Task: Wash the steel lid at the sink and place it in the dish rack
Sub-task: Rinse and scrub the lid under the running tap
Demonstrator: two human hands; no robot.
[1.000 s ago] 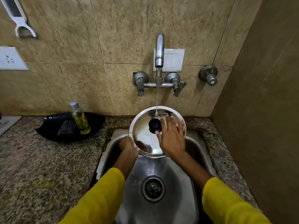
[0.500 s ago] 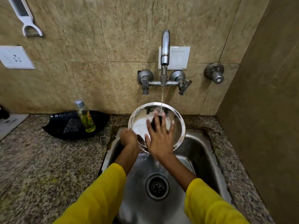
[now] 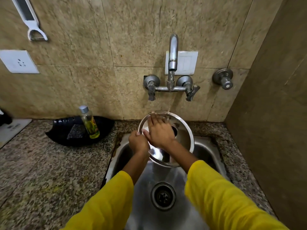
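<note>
A round steel lid with a black knob is held tilted over the steel sink, its top face toward me. Water runs from the tap onto the lid's upper edge. My left hand grips the lid's left rim. My right hand lies flat on the lid's face with fingers spread, reaching up to the top rim and covering most of the knob. No dish rack is in view.
A black tray on the granite counter left of the sink holds a scrub pad and a small bottle of yellow-green liquid. A brown wall stands close on the right. The sink drain lies below the lid.
My right hand has slid up and left across the lid's face, toward the top rim under the water. The lid has tilted and now hangs lower into the sink.
</note>
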